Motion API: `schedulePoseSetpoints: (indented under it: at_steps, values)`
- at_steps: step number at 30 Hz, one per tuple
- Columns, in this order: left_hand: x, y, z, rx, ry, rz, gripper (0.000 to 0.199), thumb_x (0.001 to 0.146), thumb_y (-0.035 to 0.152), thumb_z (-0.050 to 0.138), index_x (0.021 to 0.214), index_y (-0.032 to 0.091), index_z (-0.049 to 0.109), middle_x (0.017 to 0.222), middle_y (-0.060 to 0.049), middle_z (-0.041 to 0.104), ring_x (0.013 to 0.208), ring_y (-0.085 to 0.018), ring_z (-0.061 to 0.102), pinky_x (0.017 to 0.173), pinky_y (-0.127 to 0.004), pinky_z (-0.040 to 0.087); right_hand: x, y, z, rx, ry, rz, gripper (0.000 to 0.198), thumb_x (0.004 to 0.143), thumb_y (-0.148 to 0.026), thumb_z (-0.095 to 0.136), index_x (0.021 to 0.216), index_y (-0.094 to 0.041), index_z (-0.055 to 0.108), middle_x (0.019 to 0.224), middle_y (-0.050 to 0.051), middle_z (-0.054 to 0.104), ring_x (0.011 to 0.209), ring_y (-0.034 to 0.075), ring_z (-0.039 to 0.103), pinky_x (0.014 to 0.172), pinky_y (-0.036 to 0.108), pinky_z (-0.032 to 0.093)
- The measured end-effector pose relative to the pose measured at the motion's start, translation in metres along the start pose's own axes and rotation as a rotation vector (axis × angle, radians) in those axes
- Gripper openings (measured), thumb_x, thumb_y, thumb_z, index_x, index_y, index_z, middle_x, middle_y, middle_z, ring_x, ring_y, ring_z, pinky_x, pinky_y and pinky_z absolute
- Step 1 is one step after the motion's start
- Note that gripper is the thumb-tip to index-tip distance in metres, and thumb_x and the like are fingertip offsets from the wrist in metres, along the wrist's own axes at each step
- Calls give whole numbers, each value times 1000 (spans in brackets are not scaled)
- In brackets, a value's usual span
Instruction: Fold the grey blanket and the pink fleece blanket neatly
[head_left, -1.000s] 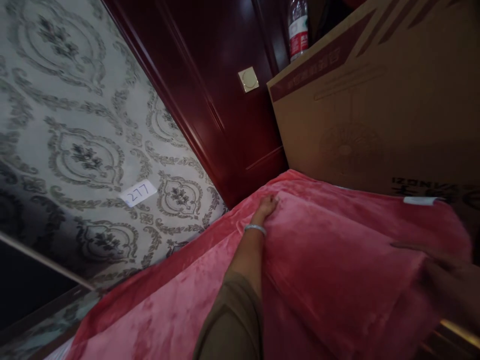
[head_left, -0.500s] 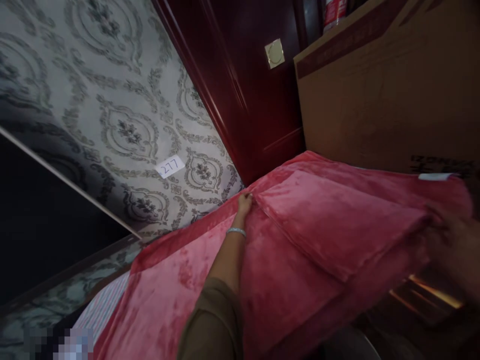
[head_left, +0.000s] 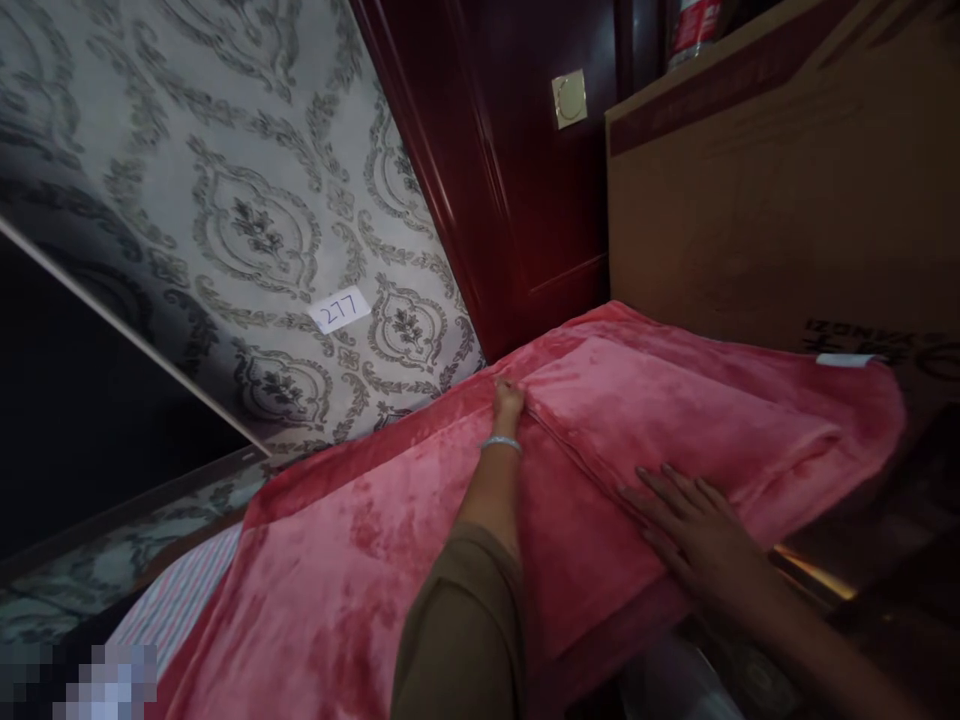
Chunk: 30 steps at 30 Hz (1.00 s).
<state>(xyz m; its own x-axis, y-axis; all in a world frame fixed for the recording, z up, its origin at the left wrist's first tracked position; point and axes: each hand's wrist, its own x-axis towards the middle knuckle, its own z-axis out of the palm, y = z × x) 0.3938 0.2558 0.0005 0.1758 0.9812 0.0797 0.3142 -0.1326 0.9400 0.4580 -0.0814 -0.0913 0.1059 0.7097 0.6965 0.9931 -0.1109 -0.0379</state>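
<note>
A pink plush blanket [head_left: 315, 590] lies spread before me, with a folded flap across its right part. My left hand [head_left: 509, 398], with a silver bangle on the wrist, is closed on the flap's edge near the blanket's far side. Palm down and fingers spread, my right hand [head_left: 694, 530] rests on the blanket near the fold line at the right. A white tag [head_left: 846, 360] shows on the blanket's far right edge.
A large cardboard box [head_left: 750, 220] stands behind the blanket at the right, with a red-labelled bottle [head_left: 694, 30] beyond its top. A dark red door panel [head_left: 517, 180] and patterned wallpaper [head_left: 262, 220] with a paper marked 277 [head_left: 340, 310] border the far side. Striped cloth [head_left: 176, 590] shows at left.
My right hand has left the blanket's right corner and moved left, now lying flat on it. The right corner has come down. My left hand keeps its grip at the fold.
</note>
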Motion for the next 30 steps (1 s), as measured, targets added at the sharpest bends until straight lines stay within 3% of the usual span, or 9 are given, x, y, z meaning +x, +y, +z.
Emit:
schedulePoseSetpoints:
  at_steps: [6,11,15,17,20,24,26,30]
  values:
    - [-2,-8,-4,160,74,12,24,78,6,69,95,23,63,104,-8,73,107,-24,68,96,-33,48,-4,0,-3,-10,17,-36,44,101,-39,40,137,-35,65,147,3,57,135,30,51,102,50,44]
    - [3,-12,-8,162,57,24,19,81,7,67,94,20,62,89,-4,71,93,-21,70,89,-32,53,-4,-1,-3,-14,53,-30,43,98,-36,42,133,-34,68,145,4,59,135,31,51,103,51,43]
    - [0,-7,-22,138,21,78,21,83,11,67,104,16,64,80,-4,70,81,-20,71,80,-33,57,-2,0,0,-22,83,-58,42,98,-36,42,129,-33,70,140,6,62,131,32,54,100,50,45]
    - [-9,-2,-32,140,14,152,28,83,14,67,110,16,65,97,-10,73,95,-23,72,90,-38,57,-4,0,4,-23,89,-60,43,98,-36,42,130,-33,70,140,6,63,129,31,55,99,49,45]
    - [-28,6,-42,159,-35,309,32,83,16,68,115,19,68,132,-14,66,129,-25,59,114,-39,43,-6,4,9,-3,46,-14,44,98,-40,41,132,-35,69,141,5,62,129,32,56,100,52,46]
    - [-54,18,-40,195,-239,463,29,85,21,70,114,24,72,136,-8,67,137,-26,53,121,-41,35,13,16,-4,143,-142,43,50,99,-52,38,130,-31,70,133,7,67,121,30,63,97,51,51]
    - [-63,23,-34,251,-320,518,32,87,27,70,119,24,71,140,-9,65,141,-28,49,123,-45,31,34,20,-14,203,-190,96,52,102,-49,32,128,-26,72,127,8,70,115,27,66,101,49,51]
    - [-75,26,-19,489,-392,560,47,92,43,65,136,27,63,157,-10,49,153,-33,32,126,-55,15,65,11,-17,99,-197,118,57,102,-48,31,147,-25,56,148,10,55,138,32,49,112,56,41]
